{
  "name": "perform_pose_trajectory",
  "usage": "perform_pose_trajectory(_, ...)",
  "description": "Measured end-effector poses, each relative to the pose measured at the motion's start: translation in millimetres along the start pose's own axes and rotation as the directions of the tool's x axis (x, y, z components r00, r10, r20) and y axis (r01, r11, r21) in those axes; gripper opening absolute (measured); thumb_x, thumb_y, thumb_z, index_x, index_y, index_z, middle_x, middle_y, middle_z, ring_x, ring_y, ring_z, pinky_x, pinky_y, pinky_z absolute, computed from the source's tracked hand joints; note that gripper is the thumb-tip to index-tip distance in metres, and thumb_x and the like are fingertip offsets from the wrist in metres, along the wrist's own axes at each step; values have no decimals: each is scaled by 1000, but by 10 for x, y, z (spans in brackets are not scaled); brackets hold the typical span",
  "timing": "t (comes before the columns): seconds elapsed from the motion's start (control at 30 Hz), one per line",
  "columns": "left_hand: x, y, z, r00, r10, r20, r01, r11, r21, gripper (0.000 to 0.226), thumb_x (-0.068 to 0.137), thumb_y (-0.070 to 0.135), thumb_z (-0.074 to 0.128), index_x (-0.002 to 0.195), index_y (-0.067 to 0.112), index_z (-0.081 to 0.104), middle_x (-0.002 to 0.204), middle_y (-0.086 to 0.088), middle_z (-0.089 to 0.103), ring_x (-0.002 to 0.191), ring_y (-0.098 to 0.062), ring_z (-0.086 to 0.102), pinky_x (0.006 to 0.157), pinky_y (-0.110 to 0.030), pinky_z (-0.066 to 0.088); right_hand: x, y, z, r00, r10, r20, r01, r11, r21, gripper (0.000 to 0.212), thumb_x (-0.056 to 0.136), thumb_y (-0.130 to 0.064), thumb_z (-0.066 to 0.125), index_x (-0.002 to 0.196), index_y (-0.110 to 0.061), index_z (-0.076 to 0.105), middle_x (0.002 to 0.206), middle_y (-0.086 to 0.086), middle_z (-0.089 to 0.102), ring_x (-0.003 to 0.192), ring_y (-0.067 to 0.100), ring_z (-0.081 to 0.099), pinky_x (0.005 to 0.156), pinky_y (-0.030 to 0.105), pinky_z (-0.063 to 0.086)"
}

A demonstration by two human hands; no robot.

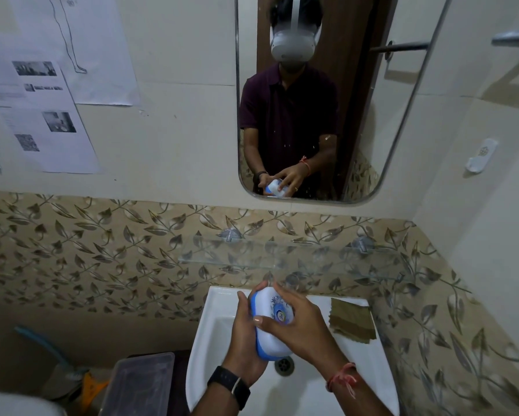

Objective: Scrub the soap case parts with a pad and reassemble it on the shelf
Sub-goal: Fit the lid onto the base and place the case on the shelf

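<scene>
Left hand (246, 340): cupped from the left side, fingers curled round what it holds, grip closed; dark watch on the wrist.
Right hand (297, 322): laid over the top, fingers spread, thumb pointing left; red thread on the wrist.
Forearms: both bare, converging from below.

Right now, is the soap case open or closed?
Closed: the white lid sits on the blue base of the soap case, held over the sink between the left hand and right hand.
</scene>
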State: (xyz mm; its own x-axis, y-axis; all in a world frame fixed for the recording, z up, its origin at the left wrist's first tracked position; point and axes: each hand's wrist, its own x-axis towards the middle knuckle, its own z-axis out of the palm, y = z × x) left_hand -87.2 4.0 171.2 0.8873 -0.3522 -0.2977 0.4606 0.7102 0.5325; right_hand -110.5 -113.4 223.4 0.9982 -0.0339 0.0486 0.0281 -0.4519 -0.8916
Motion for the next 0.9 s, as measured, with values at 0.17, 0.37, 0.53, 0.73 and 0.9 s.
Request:
perform_pose_trajectory(0.17,20,114,-38,993,-87,-74,98,981,168,80,97,64,30,141,2,53,126,-25,69,121,-38,61,100,-48,48,93,21,-157,990,107,88,-114,990,80,23,78,-54,75,97,-45,67,102,-23,72,87,-12,67,77,13,56)
perform_pose_trajectory(0.37,53,295,-82,979,-180,-98,198,951,237,80,98,66,34,136,0,60,130,-34,63,127,-48,57,107,-53,45,156,72,-364,938,284,201,-333,900,281,14,86,-16,73,98,-20,67,85,9,73,72,18,69,64,30,56)
perform_pose_trajectory(0.53,128,431,-99,978,-166,-122,183,973,138,74,98,63,42,131,-1,58,122,-32,69,105,-46,71,85,-52,58,97,182,-434,941,306,144,-330,740,586,22,88,-11,72,109,-10,64,90,14,76,80,28,71,76,43,58)
perform_pose_trajectory(0.73,40,348,35,983,183,-26,-155,891,427,40,81,29,81,116,14,69,121,-17,72,101,-32,73,85,-44,61,152,306,-483,901,406,-154,-156,634,757,22,87,-12,74,106,-14,63,87,11,76,70,18,74,60,32,60)
perform_pose_trajectory(0.9,106,263,237,893,449,-14,-338,691,639,21,87,13,78,108,12,77,107,-8,79,104,-32,73,92,-45,60,206,351,-424,876,428,-224,-94,605,790,24,89,-14,72,112,-10,66,102,11,74,88,21,75,63,30,61)
